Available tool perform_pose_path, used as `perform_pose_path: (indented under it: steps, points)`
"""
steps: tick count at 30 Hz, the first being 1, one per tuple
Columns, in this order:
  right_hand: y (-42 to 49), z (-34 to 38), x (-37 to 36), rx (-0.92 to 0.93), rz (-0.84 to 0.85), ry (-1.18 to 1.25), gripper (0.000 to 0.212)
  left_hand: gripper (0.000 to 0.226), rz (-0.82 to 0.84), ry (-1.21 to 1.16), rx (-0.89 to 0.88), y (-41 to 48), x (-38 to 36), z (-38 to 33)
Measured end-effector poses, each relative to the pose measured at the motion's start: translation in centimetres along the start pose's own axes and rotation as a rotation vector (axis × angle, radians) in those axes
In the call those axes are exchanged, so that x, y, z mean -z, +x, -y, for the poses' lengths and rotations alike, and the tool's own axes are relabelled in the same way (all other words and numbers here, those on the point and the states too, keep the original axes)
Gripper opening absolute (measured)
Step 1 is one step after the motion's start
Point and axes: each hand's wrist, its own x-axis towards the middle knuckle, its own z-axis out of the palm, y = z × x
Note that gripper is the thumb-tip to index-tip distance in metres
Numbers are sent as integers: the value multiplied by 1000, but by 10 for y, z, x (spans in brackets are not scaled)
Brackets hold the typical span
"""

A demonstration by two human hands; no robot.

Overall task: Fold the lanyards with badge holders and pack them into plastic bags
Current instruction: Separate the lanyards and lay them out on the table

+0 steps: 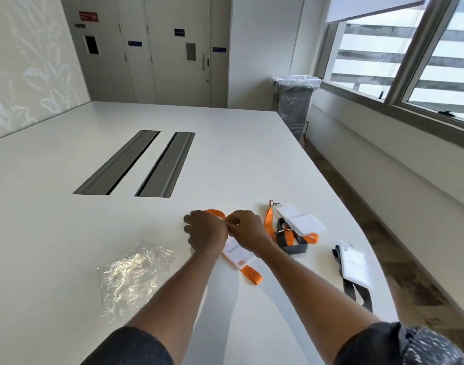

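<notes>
An orange lanyard [251, 274] with a white badge holder [236, 252] lies on the white table [67, 233], partly under my wrists. My left hand [206, 230] and my right hand [248, 230] meet above it, and both pinch the orange strap where it loops at the far side. A crumpled pile of clear plastic bags [132, 275] lies to the left of my left forearm. To the right sits a tangle of orange and grey lanyards with badge holders [295, 225]. A further badge holder on a grey lanyard [354, 264] lies near the table's right edge.
Two grey cable slots [136, 163] are sunk into the table's middle. The curved right table edge drops to a patterned floor. A bin with a clear liner [295, 101] stands by the window wall. Closed doors stand at the back.
</notes>
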Motion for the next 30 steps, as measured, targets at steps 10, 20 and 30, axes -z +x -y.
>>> perform_pose_path:
  steps: [10,20,30]
  points:
    - [-9,-53,106,-128,-274,-97,24,26,189,3,-459,-65,-51,-56]
    - [16,-121,153,-38,47,-405,37,18,226,278,-614,-64,-107,-64]
    - [45,-131,152,139,395,-757,59,20,170,374,-675,-43,-122,-70]
